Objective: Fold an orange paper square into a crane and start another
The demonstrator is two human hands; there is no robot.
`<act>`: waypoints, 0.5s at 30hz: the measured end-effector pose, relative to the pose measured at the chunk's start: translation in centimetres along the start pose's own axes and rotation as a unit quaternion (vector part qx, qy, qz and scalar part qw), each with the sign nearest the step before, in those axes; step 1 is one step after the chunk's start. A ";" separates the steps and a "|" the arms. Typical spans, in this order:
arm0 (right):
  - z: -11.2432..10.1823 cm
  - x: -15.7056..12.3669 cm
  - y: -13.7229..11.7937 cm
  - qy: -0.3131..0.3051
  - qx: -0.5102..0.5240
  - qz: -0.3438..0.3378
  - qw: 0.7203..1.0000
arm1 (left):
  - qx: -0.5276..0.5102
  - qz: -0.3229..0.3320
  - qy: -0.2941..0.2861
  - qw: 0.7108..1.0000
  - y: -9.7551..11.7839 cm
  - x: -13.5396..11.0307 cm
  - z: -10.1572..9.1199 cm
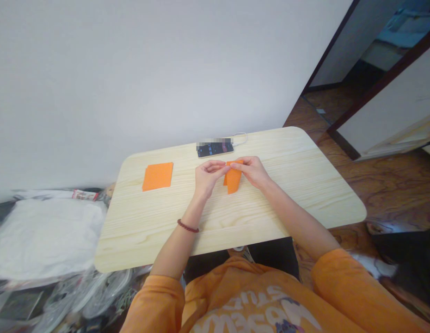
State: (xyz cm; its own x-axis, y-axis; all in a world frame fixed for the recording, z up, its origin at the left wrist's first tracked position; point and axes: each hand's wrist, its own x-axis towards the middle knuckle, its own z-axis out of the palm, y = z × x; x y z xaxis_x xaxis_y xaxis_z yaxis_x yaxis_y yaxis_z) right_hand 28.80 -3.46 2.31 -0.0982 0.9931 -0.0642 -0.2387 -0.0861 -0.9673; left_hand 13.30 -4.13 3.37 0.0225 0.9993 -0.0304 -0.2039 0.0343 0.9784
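Two hands, left hand [206, 177] and right hand [254, 171], pinch bent orange paper [233, 179] over a table [298, 180], apparently mid-fold; the next move seems to call for lined-up edges and a firm crease.

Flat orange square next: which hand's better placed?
Left hand, likely: the square lies out on its side, farther from the right hand. Both hands are on the folded paper, so left would probably have to let go first.
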 end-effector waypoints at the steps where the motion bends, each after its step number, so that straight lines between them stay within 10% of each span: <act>1: 0.0 0.0 0.0 0.002 0.001 -0.002 1.000 | 0.000 0.001 -0.001 1.000 0.0 0.0 0.0; 15: 0.1 -0.2 -0.3 0.003 0.006 -0.012 1.000 | -0.006 0.000 -0.018 1.000 0.3 -0.1 0.1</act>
State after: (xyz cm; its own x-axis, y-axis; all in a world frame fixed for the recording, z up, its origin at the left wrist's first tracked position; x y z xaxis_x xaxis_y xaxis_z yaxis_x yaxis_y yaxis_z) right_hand 28.77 -3.61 2.61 -0.0869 0.9953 -0.0430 -0.2520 -0.0637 -0.9656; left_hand 13.29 -4.22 3.66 0.0570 0.9981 -0.0238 -0.2162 0.0356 0.9757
